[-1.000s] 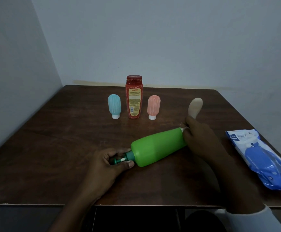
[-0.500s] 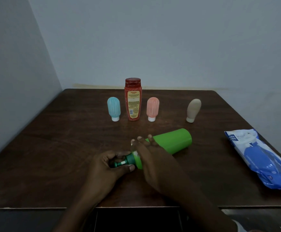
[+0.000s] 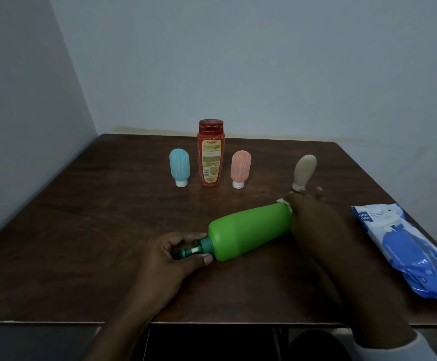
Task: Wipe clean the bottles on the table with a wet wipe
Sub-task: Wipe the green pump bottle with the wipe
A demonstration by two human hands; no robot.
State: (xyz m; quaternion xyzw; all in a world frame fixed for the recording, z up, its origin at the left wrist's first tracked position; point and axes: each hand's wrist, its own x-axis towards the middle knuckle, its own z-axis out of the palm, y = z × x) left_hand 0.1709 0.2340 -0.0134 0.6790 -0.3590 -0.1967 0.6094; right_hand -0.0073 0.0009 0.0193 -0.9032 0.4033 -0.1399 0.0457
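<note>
Green bottle (image 3: 248, 230), head view: it lies on its side near the front middle of the table (image 3: 82, 256), with its pump end toward the person's left and its base pointing away to the right.

The left hand (image 3: 170, 259) pinches the dark green pump neck (image 3: 194, 251) between thumb and curled fingers and steadies the bottle. The right hand (image 3: 313, 220) covers the base end, fingers bent over the wet wipe (image 3: 283, 203). Only a white corner of the wipe shows at the bottle's upper edge.

Four further bottles stand upright toward the back of the table: a blue bottle (image 3: 179, 166), a red bottle (image 3: 211, 153) and a pink bottle (image 3: 241, 165) close together in a row, and a beige bottle (image 3: 304, 170) apart to the right, just beyond the right hand. A blue wipes pack (image 3: 405, 248) lies at the right edge.

Progress, as a judgement: the green bottle is in mid-wipe. Whether any standing bottle has been cleaned cannot be told, and up to four may remain.

Against the frame half a second earlier: the right hand then lay over the bottle's shoulder, next to the left hand, and it now sits at the base end. This suggests a stroke along the body. The left hand's grip and the bottle's place on the table are unchanged.
</note>
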